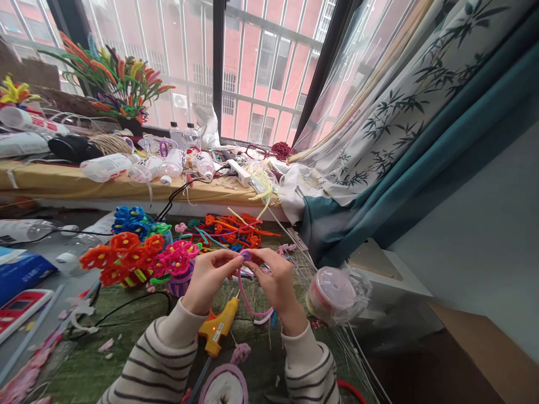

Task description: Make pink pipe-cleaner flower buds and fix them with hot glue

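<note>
My left hand (pixel 209 278) and my right hand (pixel 275 280) meet above the table, both pinching a small purple coil of a pipe cleaner (pixel 245 256). Its long pink tail (pixel 248 303) loops down between my wrists. Both hands have their fingers closed on the piece. A yellow glue gun (pixel 219 327) lies just below my left wrist. Finished pipe-cleaner flowers stand to the left: orange ones (pixel 122 255), pink ones (pixel 177 258) and blue ones (pixel 132 219).
A heap of loose coloured pipe cleaners (pixel 231 230) lies behind my hands. A clear plastic tub in a bag (pixel 334 294) sits right of my right hand. The window ledge (pixel 63 179) holds bottles, a power strip and a vase of flowers. Curtains hang at right.
</note>
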The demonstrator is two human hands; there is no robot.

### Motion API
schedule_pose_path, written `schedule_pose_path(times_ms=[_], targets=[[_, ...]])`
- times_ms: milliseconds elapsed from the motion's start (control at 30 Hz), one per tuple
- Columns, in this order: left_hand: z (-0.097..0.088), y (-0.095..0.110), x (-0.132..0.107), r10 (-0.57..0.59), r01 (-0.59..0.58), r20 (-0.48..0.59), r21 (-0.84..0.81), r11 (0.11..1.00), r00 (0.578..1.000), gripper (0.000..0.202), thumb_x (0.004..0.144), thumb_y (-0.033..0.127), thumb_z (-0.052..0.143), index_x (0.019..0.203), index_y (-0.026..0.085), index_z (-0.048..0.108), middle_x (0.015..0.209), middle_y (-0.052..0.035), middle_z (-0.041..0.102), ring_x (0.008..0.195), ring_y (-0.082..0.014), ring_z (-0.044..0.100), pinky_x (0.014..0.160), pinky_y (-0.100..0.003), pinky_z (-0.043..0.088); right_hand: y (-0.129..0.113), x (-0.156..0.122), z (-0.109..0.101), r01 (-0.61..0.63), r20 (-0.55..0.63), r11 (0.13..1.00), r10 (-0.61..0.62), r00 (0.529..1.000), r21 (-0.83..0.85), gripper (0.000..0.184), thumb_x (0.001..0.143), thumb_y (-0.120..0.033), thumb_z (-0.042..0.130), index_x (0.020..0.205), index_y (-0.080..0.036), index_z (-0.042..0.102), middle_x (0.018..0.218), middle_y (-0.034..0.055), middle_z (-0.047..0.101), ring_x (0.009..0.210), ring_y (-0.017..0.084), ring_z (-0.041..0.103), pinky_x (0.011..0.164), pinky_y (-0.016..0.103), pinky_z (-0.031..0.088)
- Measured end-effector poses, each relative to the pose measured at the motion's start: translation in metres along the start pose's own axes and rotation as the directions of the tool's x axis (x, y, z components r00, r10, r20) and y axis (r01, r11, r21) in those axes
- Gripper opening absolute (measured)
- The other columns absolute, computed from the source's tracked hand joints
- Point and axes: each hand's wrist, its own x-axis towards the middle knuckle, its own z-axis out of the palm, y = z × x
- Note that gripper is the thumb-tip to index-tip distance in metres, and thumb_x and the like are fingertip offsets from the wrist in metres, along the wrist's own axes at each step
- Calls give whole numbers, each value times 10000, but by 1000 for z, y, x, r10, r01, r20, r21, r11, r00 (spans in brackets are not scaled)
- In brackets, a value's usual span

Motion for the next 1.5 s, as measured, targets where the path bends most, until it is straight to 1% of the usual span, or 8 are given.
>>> schedule_pose_path(times_ms=[467, 667, 933, 1100, 1200, 1300, 1400, 1500], targets=[[-1, 0, 1, -6, 6, 8, -7, 1000, 1000, 304, 611, 385, 832, 716, 114, 743, 658, -33, 695, 575, -107, 541, 531, -200, 410, 1, 0, -1, -3, 9, 1000, 3, 1000, 23, 150, 886, -204, 660, 1013, -148, 718, 892, 69, 731, 731, 161, 663, 717, 250, 529], [-3, 2, 0, 2, -2, 14, -1, 1000, 1000, 295, 623, 391, 824, 709, 120, 741, 653, -27, 690, 559, -103, 535, 525, -201, 408, 3, 1, -2, -17, -41, 1000, 18, 999, 24, 276, 842, -224, 716, 1101, -135, 685, 895, 69, 716, 679, 153, 651, 682, 249, 536], [-2, 0, 0, -6, 6, 7, -3, 1000, 1000, 295, 615, 384, 830, 722, 125, 739, 655, -25, 689, 570, -111, 551, 530, -203, 418, -2, 1, 0, -40, -17, 998, 41, 999, 52, 138, 863, -204, 686, 991, -169, 723, 875, 52, 730, 696, 156, 648, 684, 252, 527], [-3, 0, -1, -9, 9, 13, -2, 1000, 1000, 288, 610, 383, 829, 708, 128, 738, 646, -21, 680, 573, -111, 548, 529, -200, 416, 0, 1, -2, -139, 17, 977, 138, 990, 161, 132, 844, -228, 702, 962, -189, 749, 870, 50, 750, 719, 164, 670, 690, 261, 538], [-3, 2, -2, -1, 1, 27, 11, 1000, 1000, 280, 615, 383, 827, 696, 130, 738, 628, -13, 666, 566, -108, 531, 519, -197, 406, 3, 2, -7, -288, 51, 916, 285, 957, 278, 155, 813, -290, 734, 934, -196, 760, 876, 52, 759, 708, 170, 680, 675, 271, 546], [-2, 5, -3, 0, -1, 45, 30, 1000, 999, 292, 620, 402, 822, 687, 131, 739, 625, -14, 660, 556, -107, 517, 503, -198, 392, 9, 3, -11, -464, 155, 784, 441, 884, 412, 206, 790, -367, 745, 896, -192, 764, 809, 50, 749, 643, 164, 668, 578, 259, 532], [-1, 7, -4, -3, 0, 67, 51, 999, 998, 310, 609, 421, 827, 681, 133, 741, 619, -15, 659, 538, -105, 508, 487, -198, 380, 12, 4, -12, -571, 292, 649, 495, 819, 502, 237, 752, -408, 766, 818, -180, 751, 684, 23, 712, 525, 128, 615, 498, 236, 493], [-1, 8, -4, -10, 2, 96, 80, 997, 995, 321, 604, 434, 830, 688, 135, 747, 607, -16, 657, 525, -105, 507, 475, -197, 377, 10, 5, -11, -615, 349, 570, 512, 785, 545, 270, 675, -401, 822, 772, -165, 731, 630, 4, 693, 493, 117, 602, 482, 226, 493]])
